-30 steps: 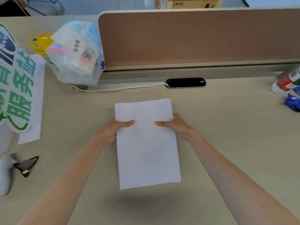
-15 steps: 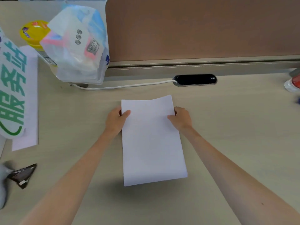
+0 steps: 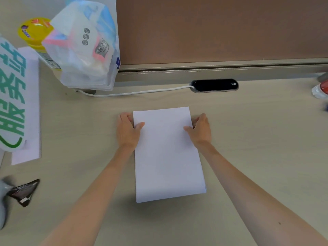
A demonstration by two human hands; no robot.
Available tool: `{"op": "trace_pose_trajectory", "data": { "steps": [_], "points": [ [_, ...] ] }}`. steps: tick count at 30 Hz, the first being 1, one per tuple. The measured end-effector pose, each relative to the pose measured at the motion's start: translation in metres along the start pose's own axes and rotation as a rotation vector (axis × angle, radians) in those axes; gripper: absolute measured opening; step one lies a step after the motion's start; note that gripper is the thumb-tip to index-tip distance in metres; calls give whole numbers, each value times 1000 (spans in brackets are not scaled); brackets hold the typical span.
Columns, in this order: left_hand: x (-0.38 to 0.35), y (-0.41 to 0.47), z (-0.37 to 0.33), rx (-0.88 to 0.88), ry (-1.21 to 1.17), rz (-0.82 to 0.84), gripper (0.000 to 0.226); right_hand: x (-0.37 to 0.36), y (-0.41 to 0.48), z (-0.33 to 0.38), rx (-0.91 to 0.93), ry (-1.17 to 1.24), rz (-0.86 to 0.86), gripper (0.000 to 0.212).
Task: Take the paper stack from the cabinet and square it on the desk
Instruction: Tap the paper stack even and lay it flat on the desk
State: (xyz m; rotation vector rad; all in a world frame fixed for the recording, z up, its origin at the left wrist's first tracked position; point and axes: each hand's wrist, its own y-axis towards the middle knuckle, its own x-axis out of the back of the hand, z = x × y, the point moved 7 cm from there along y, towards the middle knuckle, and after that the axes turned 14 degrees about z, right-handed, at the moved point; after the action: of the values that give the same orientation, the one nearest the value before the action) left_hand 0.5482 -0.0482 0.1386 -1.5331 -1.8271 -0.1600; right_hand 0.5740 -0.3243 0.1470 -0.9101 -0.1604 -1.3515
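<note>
Matt white paper stack (image 3: 166,153), wood-look desk (image 3: 257,132)

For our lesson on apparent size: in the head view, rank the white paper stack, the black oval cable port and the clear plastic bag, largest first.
1. White paper stack
2. Clear plastic bag, close behind
3. Black oval cable port

The fingers of both hands are hidden behind the paper stack (image 3: 168,153); only the thumbs show on its face. The bottle (image 3: 321,88) at the right edge is cut off, its label unreadable. The green-lettered sign (image 3: 12,96) runs past the left edge. A grey blurred shape (image 3: 3,201) beside the dark wrapper (image 3: 24,191) cannot be identified. The plastic bag (image 3: 83,48) covers part of the yellow-lidded container (image 3: 33,31).
</note>
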Motion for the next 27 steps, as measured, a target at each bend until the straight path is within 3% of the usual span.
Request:
{"op": "trace_pose_trajectory", "data": {
  "steps": [10,27],
  "points": [
    [-12,-83,21,18,-369,4,20,-4,-55,-50,-29,148,29,15],
    [-28,-174,58,156,-457,18,30,-13,-130,-78,-23,151,133,25]
  ]
}}
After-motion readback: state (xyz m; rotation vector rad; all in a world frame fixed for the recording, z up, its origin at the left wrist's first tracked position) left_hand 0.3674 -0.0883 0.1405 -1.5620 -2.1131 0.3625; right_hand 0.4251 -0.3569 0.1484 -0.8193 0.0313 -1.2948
